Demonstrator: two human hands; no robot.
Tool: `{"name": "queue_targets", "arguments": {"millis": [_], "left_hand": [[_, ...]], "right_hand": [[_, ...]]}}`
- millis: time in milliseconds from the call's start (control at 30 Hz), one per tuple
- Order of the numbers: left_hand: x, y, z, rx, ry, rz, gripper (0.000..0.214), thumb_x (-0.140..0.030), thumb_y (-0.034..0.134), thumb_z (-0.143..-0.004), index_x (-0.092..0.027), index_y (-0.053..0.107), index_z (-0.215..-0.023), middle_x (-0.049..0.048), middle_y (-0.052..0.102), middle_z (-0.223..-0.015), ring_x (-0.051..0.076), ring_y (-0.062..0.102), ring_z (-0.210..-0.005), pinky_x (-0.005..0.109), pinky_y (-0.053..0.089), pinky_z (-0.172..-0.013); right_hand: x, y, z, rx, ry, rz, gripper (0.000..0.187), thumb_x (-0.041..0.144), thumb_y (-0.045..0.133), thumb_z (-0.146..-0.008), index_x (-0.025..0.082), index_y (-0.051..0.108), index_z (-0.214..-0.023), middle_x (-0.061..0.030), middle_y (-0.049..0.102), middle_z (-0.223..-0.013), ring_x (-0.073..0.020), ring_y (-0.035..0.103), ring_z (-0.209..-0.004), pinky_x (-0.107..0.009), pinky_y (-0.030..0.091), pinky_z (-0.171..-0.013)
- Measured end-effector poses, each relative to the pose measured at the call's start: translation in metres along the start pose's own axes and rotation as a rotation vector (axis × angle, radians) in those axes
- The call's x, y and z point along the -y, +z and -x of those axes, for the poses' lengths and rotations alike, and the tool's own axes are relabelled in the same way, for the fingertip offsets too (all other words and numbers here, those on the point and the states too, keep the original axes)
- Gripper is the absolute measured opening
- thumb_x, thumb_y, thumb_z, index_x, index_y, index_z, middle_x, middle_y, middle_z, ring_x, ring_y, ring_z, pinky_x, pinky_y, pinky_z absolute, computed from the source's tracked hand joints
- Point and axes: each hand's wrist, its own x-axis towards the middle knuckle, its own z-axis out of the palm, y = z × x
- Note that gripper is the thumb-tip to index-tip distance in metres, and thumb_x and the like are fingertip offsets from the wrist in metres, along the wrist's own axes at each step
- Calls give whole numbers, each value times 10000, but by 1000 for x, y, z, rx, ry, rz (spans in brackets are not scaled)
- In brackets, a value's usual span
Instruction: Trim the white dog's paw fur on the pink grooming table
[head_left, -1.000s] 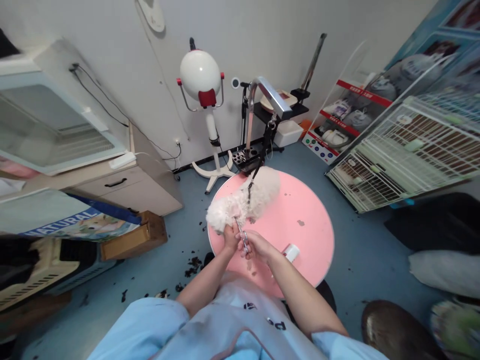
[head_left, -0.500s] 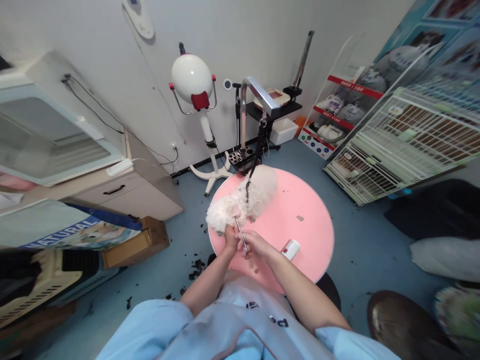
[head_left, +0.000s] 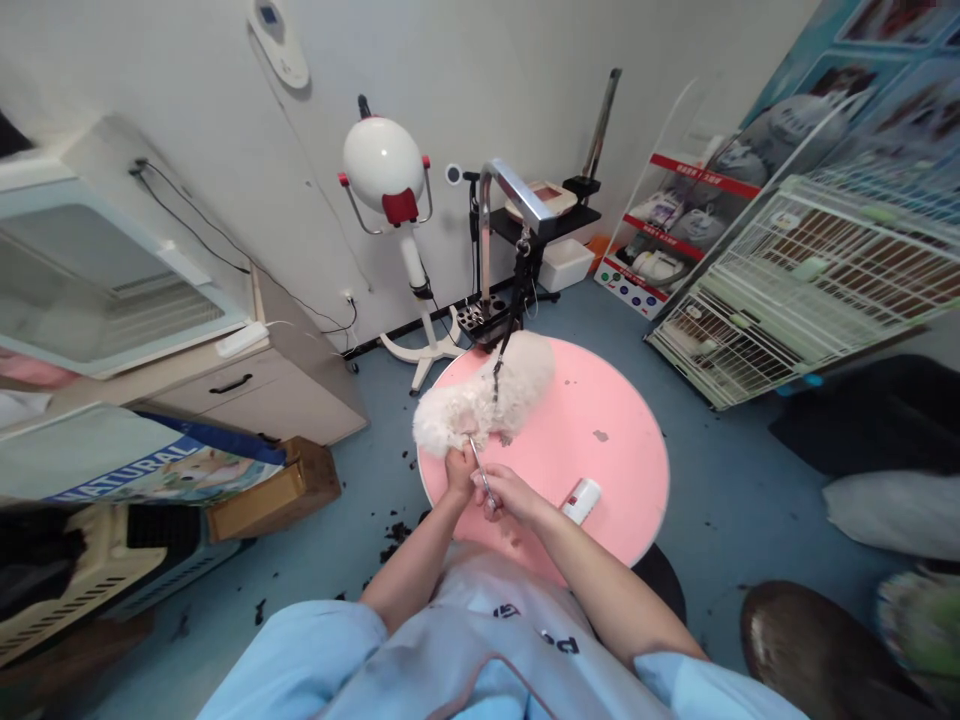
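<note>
A white, curly-coated dog [head_left: 517, 385] is on the round pink table [head_left: 622, 420], with a black strap [head_left: 508, 335] running from it up to a metal arm. My left hand [head_left: 460, 472] is closed against the dog's near side, at the left end of its body; the exact part it grips is hidden. Slim metal scissors [head_left: 481, 467] are in my right hand [head_left: 508, 496], fingers around the handles. Their tips point away from me and meet the coat by a pinkish patch, just beside my left hand.
A white bottle [head_left: 582, 501] lies on the table to the right of my right hand. The bent metal arm [head_left: 517, 195] rises behind the dog. Beyond it stand a white dryer [head_left: 384, 165] and a tool holder [head_left: 484, 315]. Wire cages [head_left: 802, 290] stand at right.
The dog's left end has shifted slightly, and the pinkish patch shows more. My left hand has moved a little left, opening a small gap to the right hand. The scissors stay in my right hand.
</note>
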Motion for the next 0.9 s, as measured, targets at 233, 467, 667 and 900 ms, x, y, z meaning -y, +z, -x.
{"name": "queue_targets", "arguments": {"millis": [233, 467, 667, 900], "left_hand": [[-26, -5, -30, 60, 145, 60, 282, -267, 502, -766, -203, 380, -520, -38, 366, -523, 118, 342, -546, 248, 288, -553], [-75, -11, -53, 293, 187, 232, 271, -397, 476, -820, -189, 499, -648, 3, 499, -607, 134, 484, -599, 250, 397, -590], [-67, -25, -22, 675, -32, 444, 473, -604, 613, -695, -141, 599, -791, 75, 615, -736, 163, 590, -654, 333, 509, -677], [-43, -51, -39, 443, 2, 145, 394, -544, 485, -768, -168, 511, -653, 7, 527, -632, 115, 513, -591, 262, 465, -629]], "right_hand": [[13, 5, -4, -42, -100, -23, 362, 283, 626, -658, 202, 499, -987, 75, 584, -641, -66, 517, -439, -195, 393, -450], [4, 2, 14, -7, -221, -132, 481, 365, 692, -651, 204, 496, -1061, 39, 620, -755, -82, 583, -523, -226, 445, -528], [-22, -18, 21, 190, -249, -414, 571, 476, 763, -605, 187, 553, -1050, -15, 651, -832, -89, 586, -568, -234, 440, -574], [-47, -18, 22, 120, -150, -301, 469, 355, 787, -511, 172, 582, -892, -54, 682, -825, -142, 618, -611, -272, 461, -592]]}}
